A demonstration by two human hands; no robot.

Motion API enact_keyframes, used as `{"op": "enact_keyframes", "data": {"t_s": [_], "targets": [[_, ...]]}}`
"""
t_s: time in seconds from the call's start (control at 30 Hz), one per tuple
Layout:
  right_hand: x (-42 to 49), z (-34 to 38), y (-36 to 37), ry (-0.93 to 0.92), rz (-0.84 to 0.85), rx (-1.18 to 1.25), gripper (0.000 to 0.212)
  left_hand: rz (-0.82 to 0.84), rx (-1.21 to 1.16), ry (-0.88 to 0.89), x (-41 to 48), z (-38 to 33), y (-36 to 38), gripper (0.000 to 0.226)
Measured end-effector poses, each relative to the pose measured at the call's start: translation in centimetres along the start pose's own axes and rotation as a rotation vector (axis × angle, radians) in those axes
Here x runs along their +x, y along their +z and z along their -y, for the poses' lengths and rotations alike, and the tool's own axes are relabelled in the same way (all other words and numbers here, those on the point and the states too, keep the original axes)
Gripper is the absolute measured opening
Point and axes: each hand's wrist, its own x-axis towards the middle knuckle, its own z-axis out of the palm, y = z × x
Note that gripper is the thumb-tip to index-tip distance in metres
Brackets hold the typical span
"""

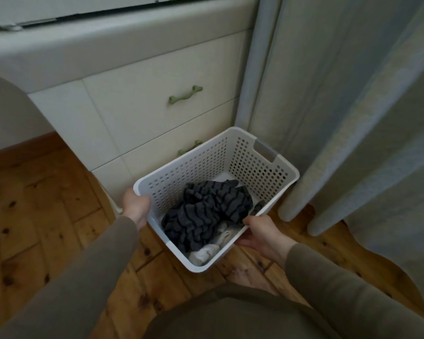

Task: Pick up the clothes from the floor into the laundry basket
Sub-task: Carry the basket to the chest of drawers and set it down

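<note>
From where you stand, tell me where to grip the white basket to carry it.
Probably by the cut-out handle slot in the far short wall of the laundry basket, with a matching grip at the near end. Come from above, fingers through the slot: the rim is thick there. Now the left hand and right hand clasp the long sides.

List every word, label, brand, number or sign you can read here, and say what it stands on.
None: no readable text shows anywhere.
The laundry basket has plain white perforated walls and no label in view.
The striped garment and the white socks inside show no tag or print.
The drawers and the curtain are unmarked.
</note>
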Motion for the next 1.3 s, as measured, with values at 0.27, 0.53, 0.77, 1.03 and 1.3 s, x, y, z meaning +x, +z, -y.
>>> {"op": "enact_keyframes", "data": {"t_s": [0.27,0.53,0.77,1.03,1.3], "targets": [[0.0,0.8,2.5,-0.005,0.059,0.049,0.017,-0.089,0.111,0.04,2.1,-1.1,-0.5,0.038],[0.5,0.6,2.7,-0.016,0.077,0.081,0.022,-0.113,0.198,0.061,2.9,-1.3,-0.4,0.037],[0.6,0.1,2.6,-0.019,0.09,0.084,0.017,-0.082,0.23,0.093,3.3,-0.9,-0.5,0.038],[-0.5,0.4,1.2,0.026,0.128,0.007,0.031,-0.126,0.416,0.13,2.0,-1.5,-0.1,0.042],[-0.3,-0.2,0.2,0.036,0.152,-0.043,0.022,-0.045,0.786,0.674,-2.8,-3.2,6.7,0.068]]}}
